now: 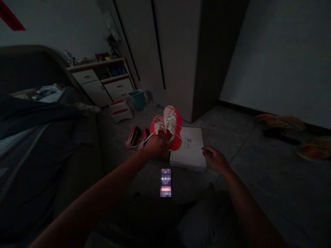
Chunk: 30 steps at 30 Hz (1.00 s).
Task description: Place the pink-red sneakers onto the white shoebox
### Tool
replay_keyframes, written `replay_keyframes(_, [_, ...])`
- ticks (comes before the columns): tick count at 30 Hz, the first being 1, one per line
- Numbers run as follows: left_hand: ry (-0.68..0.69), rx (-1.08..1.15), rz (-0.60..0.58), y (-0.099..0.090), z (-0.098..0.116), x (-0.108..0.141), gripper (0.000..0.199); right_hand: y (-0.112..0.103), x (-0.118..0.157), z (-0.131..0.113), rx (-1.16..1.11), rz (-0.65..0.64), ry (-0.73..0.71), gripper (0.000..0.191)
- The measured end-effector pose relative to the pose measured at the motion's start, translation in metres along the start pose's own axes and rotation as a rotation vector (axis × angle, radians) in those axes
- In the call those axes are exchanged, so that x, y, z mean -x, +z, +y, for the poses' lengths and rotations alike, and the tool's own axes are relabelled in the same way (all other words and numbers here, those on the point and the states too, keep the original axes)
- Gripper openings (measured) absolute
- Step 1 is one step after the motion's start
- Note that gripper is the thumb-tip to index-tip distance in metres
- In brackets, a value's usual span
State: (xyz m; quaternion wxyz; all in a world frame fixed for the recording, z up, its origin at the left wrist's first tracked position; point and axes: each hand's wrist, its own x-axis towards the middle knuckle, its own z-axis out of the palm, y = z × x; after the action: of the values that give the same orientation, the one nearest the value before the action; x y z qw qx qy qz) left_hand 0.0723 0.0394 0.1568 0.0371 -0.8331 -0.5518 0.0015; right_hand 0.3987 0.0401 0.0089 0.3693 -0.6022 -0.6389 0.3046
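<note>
Left hand (157,146) clenched around red sneakers (168,125); right hand (216,159) loosely open beside white box (191,148).

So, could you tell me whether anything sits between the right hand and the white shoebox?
Nothing visible does. The right hand hovers open at the edge of the white shoebox, with no object between them; the left hand holds the red sneakers over the box's far-left side.

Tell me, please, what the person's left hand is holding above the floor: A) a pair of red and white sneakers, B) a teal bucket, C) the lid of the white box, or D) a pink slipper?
A: the left hand grips a pair of red and white sneakers with laces dangling, raised beside the white box, while the right hand hovers open at the box's edge.
</note>
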Motion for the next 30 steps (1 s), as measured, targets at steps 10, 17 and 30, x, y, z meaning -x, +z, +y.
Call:
replay_keyframes(10, [0.193,0.03,-0.327,0.095,0.087,-0.072,0.057,-0.015,-0.005,0.03,-0.085,0.264,0.111,0.045])
replay_keyframes(17, [0.204,0.146,-0.214,0.116,0.061,-0.049,0.07,0.004,-0.016,0.039,-0.023,0.06,0.033,0.045])
replay_keyframes(30, [-0.073,0.531,-0.295,0.144,-0.026,0.05,0.04,0.093,-0.016,-0.064,0.74,-0.237,-0.575,0.062])
